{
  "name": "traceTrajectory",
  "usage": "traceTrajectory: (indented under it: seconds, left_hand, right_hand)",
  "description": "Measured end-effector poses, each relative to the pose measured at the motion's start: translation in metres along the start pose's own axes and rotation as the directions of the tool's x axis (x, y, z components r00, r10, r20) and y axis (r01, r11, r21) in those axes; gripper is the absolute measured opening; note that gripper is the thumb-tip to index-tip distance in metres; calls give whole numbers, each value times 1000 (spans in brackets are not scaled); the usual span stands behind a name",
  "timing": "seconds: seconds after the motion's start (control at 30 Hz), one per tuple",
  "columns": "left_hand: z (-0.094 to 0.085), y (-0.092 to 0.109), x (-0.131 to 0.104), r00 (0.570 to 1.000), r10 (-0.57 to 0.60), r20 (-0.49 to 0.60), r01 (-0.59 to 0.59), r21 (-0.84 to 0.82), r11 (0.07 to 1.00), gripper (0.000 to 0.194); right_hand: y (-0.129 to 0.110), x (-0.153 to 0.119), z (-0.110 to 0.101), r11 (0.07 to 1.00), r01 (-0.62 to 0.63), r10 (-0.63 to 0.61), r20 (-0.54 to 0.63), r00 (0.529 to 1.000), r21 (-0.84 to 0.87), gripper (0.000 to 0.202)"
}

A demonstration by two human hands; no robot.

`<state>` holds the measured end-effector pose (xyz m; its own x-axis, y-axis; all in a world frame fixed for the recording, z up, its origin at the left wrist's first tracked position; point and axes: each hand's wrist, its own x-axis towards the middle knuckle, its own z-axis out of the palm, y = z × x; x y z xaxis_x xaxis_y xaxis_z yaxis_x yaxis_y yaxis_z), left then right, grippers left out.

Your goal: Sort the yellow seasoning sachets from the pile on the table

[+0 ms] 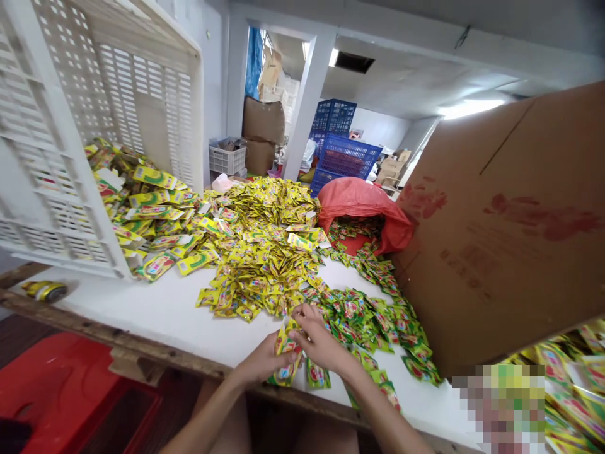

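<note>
Near the table's front edge, my left hand [265, 360] is wrapped round a small yellow and green box [285, 343], which stands roughly upright. My right hand [316, 335] is closed at the box's top and right side; whether its fingers also pinch a packet is hidden. Just beyond the hands lies a heap of small yellow packets [265, 265]. Green packets [354, 309] spread to the right, and one green packet [317, 374] lies beside the hands at the edge.
A white crate [196, 126] lies tipped at the left, spilling yellow boxes [155, 211]. A red sack [354, 198] opens at the back, beside a large cardboard carton [501, 233]. A yellow can-like object [45, 290] and a red stool [61, 384] are at the left.
</note>
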<state>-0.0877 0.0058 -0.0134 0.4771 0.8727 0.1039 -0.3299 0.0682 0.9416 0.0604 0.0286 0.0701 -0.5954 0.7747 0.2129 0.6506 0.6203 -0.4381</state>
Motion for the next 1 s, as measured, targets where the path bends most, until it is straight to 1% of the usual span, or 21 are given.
traceTrajectory:
  seconds: [0.07, 0.13, 0.17, 0.23, 0.3, 0.37, 0.47, 0.6, 0.67, 0.7, 0.77, 0.83, 0.9, 1.0]
  left_hand:
    - [-1, 3, 3, 1000, 25, 4, -25, -20, 999, 53]
    - [-2, 4, 6, 999, 31, -18, -31, -31, 999, 62]
    - [-2, 4, 7, 999, 36, -37, -37, -19, 999, 63]
    - [-1, 2, 8, 995, 61, -79, -57, 49, 997, 61]
    - [0, -1, 7, 988, 91, -128, -73, 139, 988, 54]
    - [1, -2, 4, 984, 82, -157, -51, 191, 980, 49]
    - [3, -1, 1, 982, 56, -178, -21, 191, 981, 47]
    - [4, 2, -3, 978, 64, -199, -30, 169, 985, 47]
    - [5, 2, -4, 975, 79, -207, -41, 183, 982, 46]
    - [6, 2, -4, 974, 87, -209, -47, 189, 981, 45]
    - [7, 2, -4, 972, 98, -215, -56, 194, 979, 43]
    - [10, 1, -3, 970, 90, -225, -45, 194, 980, 39]
    - [12, 1, -1, 973, 70, -222, -26, 193, 981, 33]
    - [14, -1, 2, 976, 46, -211, -4, 194, 981, 28]
  right_hand:
    - [5, -4, -4, 996, 16, -13, -28, 1000, 84, 11]
    - [9, -9, -5, 990, -12, 29, -125, 992, 138, 13]
    - [11, -11, -4, 988, -36, 62, -178, 982, 149, 11]
    - [12, -16, 3, 986, -76, 112, -245, 963, 149, 7]
    - [11, -18, 11, 984, -92, 128, -258, 958, 150, 4]
    - [9, -18, 17, 981, -87, 129, -251, 959, 171, 3]
    - [9, -14, 24, 969, -86, 149, -274, 950, 230, 6]
    - [9, -7, 36, 937, -118, 237, -349, 907, 329, 10]
    - [9, -7, 42, 924, -133, 270, -366, 891, 359, 9]
    - [8, -8, 43, 923, -141, 276, -362, 890, 358, 9]
    - [8, -11, 39, 936, -166, 267, -315, 911, 311, 7]
    - [9, -13, 28, 955, -206, 255, -232, 939, 215, 8]
    - [9, -15, 15, 967, -229, 246, -172, 954, 114, 9]
    - [10, -15, 5, 975, -214, 220, -151, 964, 51, 6]
